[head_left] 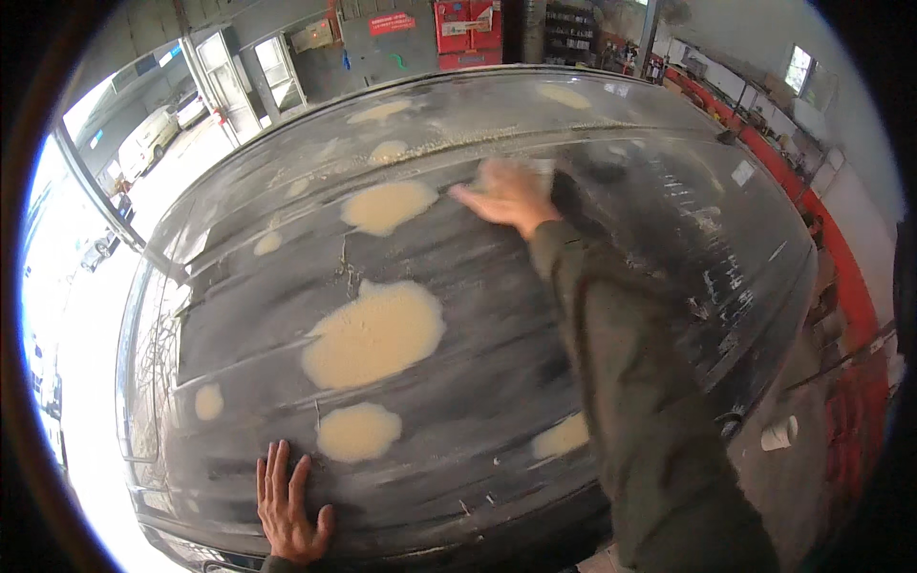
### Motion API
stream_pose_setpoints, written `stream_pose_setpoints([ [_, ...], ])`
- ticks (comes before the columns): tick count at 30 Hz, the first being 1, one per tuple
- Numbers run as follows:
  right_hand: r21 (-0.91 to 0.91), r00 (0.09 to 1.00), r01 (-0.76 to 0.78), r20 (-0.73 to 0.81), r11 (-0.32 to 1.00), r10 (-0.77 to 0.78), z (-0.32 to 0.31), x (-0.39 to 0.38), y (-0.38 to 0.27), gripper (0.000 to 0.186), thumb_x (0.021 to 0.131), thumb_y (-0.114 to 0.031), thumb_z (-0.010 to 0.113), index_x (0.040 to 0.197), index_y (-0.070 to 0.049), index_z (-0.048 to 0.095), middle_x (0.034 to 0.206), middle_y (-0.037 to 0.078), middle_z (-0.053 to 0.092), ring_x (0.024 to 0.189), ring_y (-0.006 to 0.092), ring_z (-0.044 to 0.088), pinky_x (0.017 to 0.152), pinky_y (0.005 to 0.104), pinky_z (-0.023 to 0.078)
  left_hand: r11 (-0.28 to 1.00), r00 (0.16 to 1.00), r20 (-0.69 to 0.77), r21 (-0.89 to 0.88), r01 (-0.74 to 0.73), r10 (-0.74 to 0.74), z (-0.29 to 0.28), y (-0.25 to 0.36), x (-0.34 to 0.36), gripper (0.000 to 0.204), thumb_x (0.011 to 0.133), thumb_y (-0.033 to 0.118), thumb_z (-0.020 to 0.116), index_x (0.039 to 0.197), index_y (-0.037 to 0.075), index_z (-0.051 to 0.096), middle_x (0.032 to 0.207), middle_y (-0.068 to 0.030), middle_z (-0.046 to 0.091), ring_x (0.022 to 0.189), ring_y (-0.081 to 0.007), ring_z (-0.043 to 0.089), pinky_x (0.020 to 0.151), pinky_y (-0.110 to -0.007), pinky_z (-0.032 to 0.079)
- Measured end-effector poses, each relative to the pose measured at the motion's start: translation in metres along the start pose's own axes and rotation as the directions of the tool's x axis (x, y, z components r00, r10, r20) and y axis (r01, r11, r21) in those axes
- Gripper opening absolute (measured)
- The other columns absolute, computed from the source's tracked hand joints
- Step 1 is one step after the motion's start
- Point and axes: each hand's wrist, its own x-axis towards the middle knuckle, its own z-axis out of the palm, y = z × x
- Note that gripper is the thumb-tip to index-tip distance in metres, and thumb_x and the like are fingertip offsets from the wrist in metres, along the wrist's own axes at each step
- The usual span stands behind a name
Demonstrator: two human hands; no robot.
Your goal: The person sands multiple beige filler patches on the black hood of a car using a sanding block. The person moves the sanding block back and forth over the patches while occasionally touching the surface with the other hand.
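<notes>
A large dark vehicle panel (pixel 497 325), dusty and scuffed, spreads out in front of me. Several beige filler patches lie on it, among them a big one (pixel 377 336) in the middle, a smaller one (pixel 359 433) nearer me and another (pixel 387 207) farther off. My left hand (pixel 289 506) rests flat on the near left part, fingers stretched out. Toward the far side, my right hand (pixel 511 196) reaches out, smeared by motion. It is pressed over a pale sanding pad (pixel 545 172), which is mostly hidden and blurred.
On the right runs a red ledge (pixel 778 158) with many small items along the wall. A white cup-like container (pixel 779 435) lies at the lower right. Red cabinets (pixel 468 33) stand at the back. Through the opening on the left, a white vehicle (pixel 150 139) is parked.
</notes>
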Motion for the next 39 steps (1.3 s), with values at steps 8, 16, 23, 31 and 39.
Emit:
stream_pose_setpoints([
  [8,0.358,0.913,0.377,-0.299,0.854,-0.278,0.097,0.039,-0.085,0.087,0.092,-0.075,0.066,0.135,0.000,0.071,0.137,0.026,0.069,0.134,0.0460,0.060,0.123,0.0530,0.039,1.000,0.998,-0.056,-0.008,-0.016,0.016,0.002,-0.005,-0.002,0.074,0.103,0.055,0.050,0.152,0.000,0.053,0.166,-0.0329,0.041,0.156,-0.0532,0.037,0.130,-0.066,0.023],
  [16,0.037,0.991,-0.129,-0.016,0.991,0.130,0.002,0.021,0.008,0.100,0.093,-0.079,0.060,0.155,0.000,0.056,0.159,0.025,0.055,0.150,0.0412,0.048,0.126,0.0529,0.034,1.000,0.997,-0.079,-0.003,-0.022,0.022,-0.009,0.010,-0.004,0.069,0.096,0.033,0.063,0.159,0.006,0.053,0.169,-0.0275,0.041,0.159,-0.0473,0.034,0.130,-0.064,0.024],
  [23,0.279,0.954,0.297,-0.051,0.913,-0.295,0.072,0.016,-0.197,0.098,0.094,-0.081,0.058,0.156,-0.004,0.058,0.164,0.024,0.049,0.156,0.0381,0.042,0.130,0.0566,0.026,1.000,0.999,-0.035,-0.001,0.021,-0.021,-0.001,-0.004,-0.002,0.076,0.103,0.058,0.048,0.154,0.002,0.053,0.167,-0.0310,0.042,0.155,-0.0541,0.038,0.129,-0.066,0.025],
  [31,0.009,0.952,-0.074,-0.297,0.997,0.074,-0.021,0.005,0.148,0.098,0.097,-0.078,0.056,0.154,0.002,0.056,0.162,0.025,0.052,0.152,0.0404,0.047,0.126,0.0507,0.036,0.998,0.997,-0.064,-0.055,-0.043,0.039,0.003,-0.001,0.016,0.075,0.101,0.058,0.051,0.151,0.002,0.056,0.167,-0.0307,0.041,0.156,-0.0525,0.037,0.129,-0.065,0.024],
  [39,0.210,0.907,0.415,-0.164,0.885,-0.387,0.067,-0.019,-0.153,0.110,0.091,-0.084,0.059,0.159,0.002,0.051,0.169,0.024,0.044,0.160,0.0425,0.033,0.134,0.0553,0.018,0.998,0.998,-0.060,-0.066,0.002,-0.006,-0.006,0.008,0.007,0.071,0.098,0.050,0.055,0.151,0.003,0.055,0.168,-0.0280,0.042,0.157,-0.0508,0.036,0.131,-0.064,0.023],
])
